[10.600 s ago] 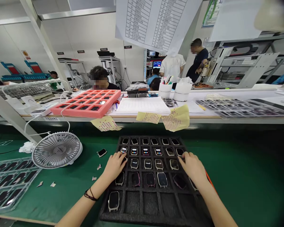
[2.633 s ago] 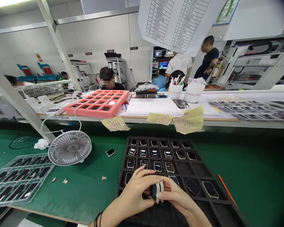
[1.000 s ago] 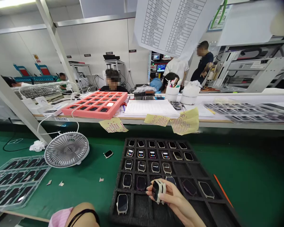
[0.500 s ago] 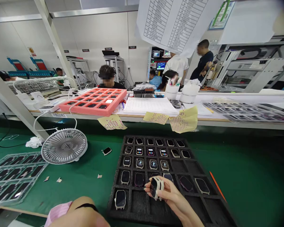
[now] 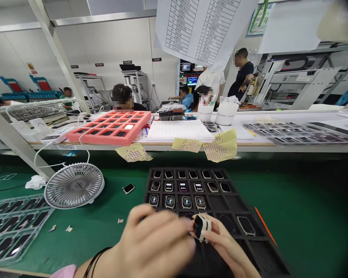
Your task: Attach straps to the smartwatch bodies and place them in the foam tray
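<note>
Two bare hands at work: right hand [image 5: 217, 236] pinches a white-wrapped black smartwatch [image 5: 200, 227] above a black slotted foam tray [image 5: 234, 200]; left hand [image 5: 153, 243] blurred, grip unclear; a slipped pinch could drop the watch onto the seated watches [image 5: 170, 201].

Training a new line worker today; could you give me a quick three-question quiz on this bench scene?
1. True or false: the right hand holds a black smartwatch with white strips around it.
2. What lies on the green mat to the right of the black foam tray? A: a desk fan. B: an orange stick. C: a pen cup.
3. What colour is the compartment tray on the bench beyond the mat?

Key: 1 true; 2 B; 3 coral pink.
</note>
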`<state>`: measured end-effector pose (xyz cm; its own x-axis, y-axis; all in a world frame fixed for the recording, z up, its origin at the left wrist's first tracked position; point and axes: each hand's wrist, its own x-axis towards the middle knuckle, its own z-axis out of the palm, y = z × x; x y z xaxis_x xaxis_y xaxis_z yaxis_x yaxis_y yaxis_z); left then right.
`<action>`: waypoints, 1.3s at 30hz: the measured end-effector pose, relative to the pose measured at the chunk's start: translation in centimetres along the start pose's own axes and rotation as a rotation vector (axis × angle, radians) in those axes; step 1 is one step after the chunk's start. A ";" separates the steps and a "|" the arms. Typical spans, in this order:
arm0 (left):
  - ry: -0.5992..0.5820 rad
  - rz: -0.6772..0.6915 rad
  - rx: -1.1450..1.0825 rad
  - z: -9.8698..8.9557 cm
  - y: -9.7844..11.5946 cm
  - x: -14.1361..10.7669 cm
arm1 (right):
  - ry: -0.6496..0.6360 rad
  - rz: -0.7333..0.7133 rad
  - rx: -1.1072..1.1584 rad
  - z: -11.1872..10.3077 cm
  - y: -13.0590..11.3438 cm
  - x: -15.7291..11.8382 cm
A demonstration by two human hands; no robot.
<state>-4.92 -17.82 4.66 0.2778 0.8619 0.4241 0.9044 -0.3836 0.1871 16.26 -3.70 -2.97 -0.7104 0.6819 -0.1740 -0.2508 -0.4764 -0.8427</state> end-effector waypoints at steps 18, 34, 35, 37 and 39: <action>-0.278 -0.009 0.152 10.7 -8.8 2.2 | 0.217 -0.115 0.068 -5.6 -1.2 -1.1; -0.145 -0.131 0.170 9.6 -12.2 -1.8 | 0.189 -0.139 0.014 -4.6 -1.6 -1.2; -0.178 -0.119 0.163 9.3 -11.9 -1.9 | 0.198 -0.133 0.010 -4.6 -1.6 -1.4; -0.235 -0.110 0.143 8.4 -11.3 -2.1 | 0.215 -0.115 0.010 -4.7 -1.7 -1.7; -0.247 -0.152 0.127 7.3 -10.6 -2.1 | 0.227 -0.089 0.021 -5.1 -1.6 -1.8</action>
<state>-12.77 -13.14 -4.67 0.1926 0.9666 0.1690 0.9705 -0.2130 0.1126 21.29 -1.35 -3.85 -0.5194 0.8280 -0.2113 -0.3211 -0.4183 -0.8497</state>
